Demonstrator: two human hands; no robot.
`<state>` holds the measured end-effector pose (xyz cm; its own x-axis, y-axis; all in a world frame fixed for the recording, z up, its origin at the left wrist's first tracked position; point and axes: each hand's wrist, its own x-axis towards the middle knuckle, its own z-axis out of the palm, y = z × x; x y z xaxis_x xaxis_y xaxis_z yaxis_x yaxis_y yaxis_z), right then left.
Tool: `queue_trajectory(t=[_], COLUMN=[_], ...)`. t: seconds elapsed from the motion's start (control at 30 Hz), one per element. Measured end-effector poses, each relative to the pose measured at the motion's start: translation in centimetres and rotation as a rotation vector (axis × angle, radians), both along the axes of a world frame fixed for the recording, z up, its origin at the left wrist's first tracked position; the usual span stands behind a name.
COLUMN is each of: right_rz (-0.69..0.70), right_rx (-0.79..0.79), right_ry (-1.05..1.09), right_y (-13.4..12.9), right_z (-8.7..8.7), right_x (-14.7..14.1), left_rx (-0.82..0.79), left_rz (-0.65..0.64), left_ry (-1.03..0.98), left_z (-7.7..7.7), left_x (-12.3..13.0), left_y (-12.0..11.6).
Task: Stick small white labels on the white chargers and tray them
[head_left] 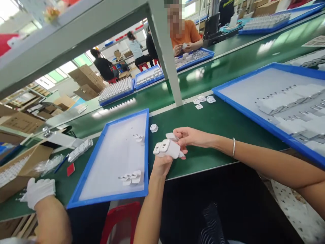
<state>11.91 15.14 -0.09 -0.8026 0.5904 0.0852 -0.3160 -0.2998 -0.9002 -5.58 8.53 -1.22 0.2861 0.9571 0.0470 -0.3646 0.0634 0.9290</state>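
Nearest to me, my left forearm (149, 210) and my right forearm (266, 164), a bangle (234, 147) on its wrist, came in over the near edge of the green worktop (199, 159). Just past that edge, my left hand (164, 166) grasped two white charger blocks (172, 149) side by side from below, their port faces turned outward, which I judge kept those faces free for the other hand. My right hand (186, 137) pinched a thin white piece (171, 136) right beside the nearer block; whether the two touched, I couldn't tell.

To my left, a blue-rimmed tray (146, 152) lay by the near edge, with pronged pieces (135, 178) standing along its right side, probably set there because that side was easiest for me to reach. A small white stack (153, 128) sat just beside that rim. Loose white plates (199, 106) lay near the far edge, likely kept out of my arms' way. Toward the right end, a second tray (254, 118) held prongs-up pieces (286, 100) in rows, seemingly for easy picking. Farther left, a co-worker's gloved hand (42, 191) rested near the near edge.
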Motion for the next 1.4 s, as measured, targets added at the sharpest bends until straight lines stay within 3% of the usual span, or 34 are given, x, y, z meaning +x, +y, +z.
queue_trajectory(t=[0.2,0.37,0.63,0.8,0.9,1.03,1.4], right_rz=[-0.090,-0.312,-0.376,-0.580,-0.662,-0.535,-0.364], right_rx=[0.029,0.104,0.184,0.519,0.532,0.300,0.171], right_ry=[-0.007,-0.051,-0.140,-0.380,-0.396,-0.245,-0.190], right_y=[0.5,0.0,-1.1,-1.0,-0.6,-0.3,-1.4], right_z=[-0.5,-0.5,-1.0,-0.9,-0.4,0.3,1.1], right_x=[-0.6,-0.6,-0.6,0.4,1.1,1.5,1.1], left_rx=[-0.018,0.016,0.072,0.114,0.260,0.423,0.461], left_rz=[0.023,0.151,0.168,0.352,0.562,0.747,0.790], left_ry=[-0.064,-0.056,0.006,0.137,0.366,0.577,0.666], left_z=[-1.0,-1.2,-0.8,-1.0,-1.0,-1.1,-1.7], left_x=[-0.8,-0.7,0.3,1.1,1.5,1.8,1.6], left_y=[-0.3,-0.7,-1.1,-1.1,-1.0,-0.8,-0.7])
